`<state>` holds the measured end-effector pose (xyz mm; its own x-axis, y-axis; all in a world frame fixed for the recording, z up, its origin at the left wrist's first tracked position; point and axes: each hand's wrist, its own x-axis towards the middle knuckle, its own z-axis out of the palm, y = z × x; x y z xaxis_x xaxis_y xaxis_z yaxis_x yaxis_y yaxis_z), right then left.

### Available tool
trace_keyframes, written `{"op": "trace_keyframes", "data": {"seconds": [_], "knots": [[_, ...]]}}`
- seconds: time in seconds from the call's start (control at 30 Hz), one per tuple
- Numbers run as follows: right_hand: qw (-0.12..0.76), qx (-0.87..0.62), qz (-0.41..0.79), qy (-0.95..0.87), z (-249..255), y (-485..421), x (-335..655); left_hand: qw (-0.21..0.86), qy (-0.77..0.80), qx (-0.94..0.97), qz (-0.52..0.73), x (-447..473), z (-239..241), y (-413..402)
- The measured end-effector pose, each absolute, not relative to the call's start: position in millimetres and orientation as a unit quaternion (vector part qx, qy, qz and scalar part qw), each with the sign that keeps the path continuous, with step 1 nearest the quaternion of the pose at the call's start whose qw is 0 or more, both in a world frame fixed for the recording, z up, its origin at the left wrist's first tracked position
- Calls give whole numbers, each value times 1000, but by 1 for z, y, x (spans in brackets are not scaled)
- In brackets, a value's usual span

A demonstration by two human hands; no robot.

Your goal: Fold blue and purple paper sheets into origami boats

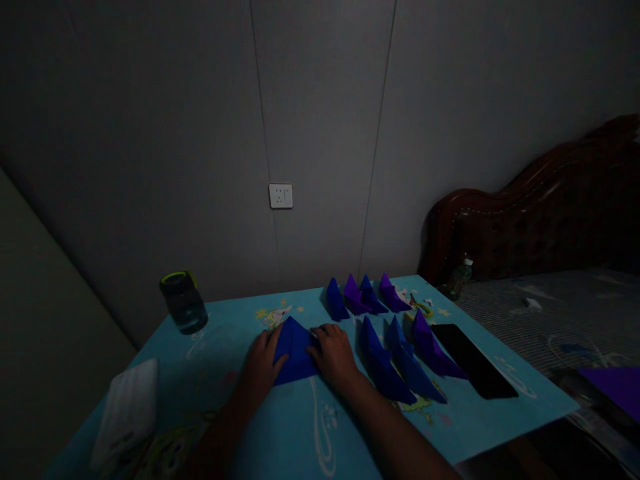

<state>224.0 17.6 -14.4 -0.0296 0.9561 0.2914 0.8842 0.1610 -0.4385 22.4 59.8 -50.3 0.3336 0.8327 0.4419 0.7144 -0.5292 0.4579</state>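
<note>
A blue folded paper piece (295, 350) lies flat on the light blue table (310, 427). My left hand (263, 365) presses on its left edge with the fingers flat. On the paper's right side rests my right hand (334, 357), its fingers spread over the fold. Several finished blue and purple paper boats (395, 363) stand in a row just right of my right hand. More paper boats (363, 297) stand in a second row behind them.
A black phone (473, 360) lies at the table's right. A dark jar with a green lid (183, 301) stands at the back left. A white packet (127, 410) sits at the near left. A bed with a wooden headboard (540, 213) is on the right.
</note>
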Motion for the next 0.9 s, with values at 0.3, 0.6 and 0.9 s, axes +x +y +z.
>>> {"op": "trace_keyframes", "data": {"seconds": [0.3,0.6,0.9], "knots": [[397,-591,169,-682,-20,24,236,231,482,743,403,29,-30,46],[587,-551,204,-557,-10,25,236,402,481,647,435,28,-7,38],[574,-512,176,-615,6,19,240,468,449,597,472,28,1,32]]}}
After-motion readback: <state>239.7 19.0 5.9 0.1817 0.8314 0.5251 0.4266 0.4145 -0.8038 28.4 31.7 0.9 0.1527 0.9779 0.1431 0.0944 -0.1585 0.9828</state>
